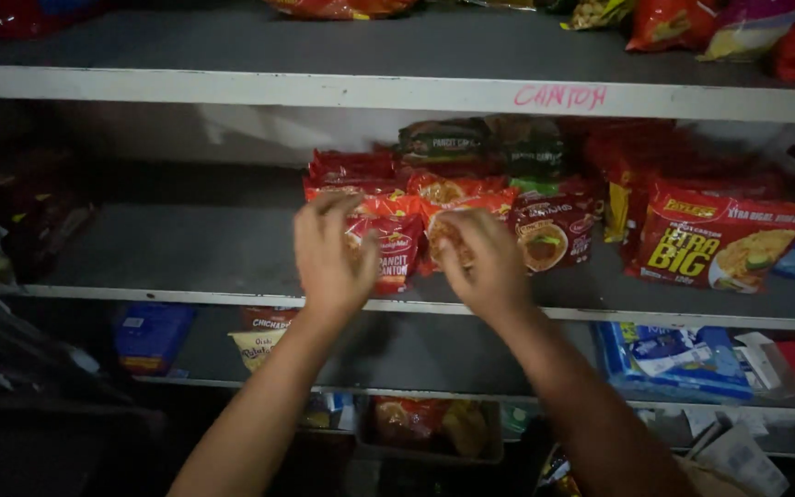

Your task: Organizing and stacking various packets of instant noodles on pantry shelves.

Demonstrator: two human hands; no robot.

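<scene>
We see both hands at the middle shelf [186,253]. The left hand [328,253] rests curled fingers on a red noodle packet [396,250]. The right hand [485,262] appears to pinch an orange noodle packet [457,204] just beside it; dim light obscures the grip.

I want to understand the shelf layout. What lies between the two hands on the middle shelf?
In the head view, a red noodle packet lies between the left hand and the right hand, on the grey middle shelf. Both hands rest on red packets.
</scene>
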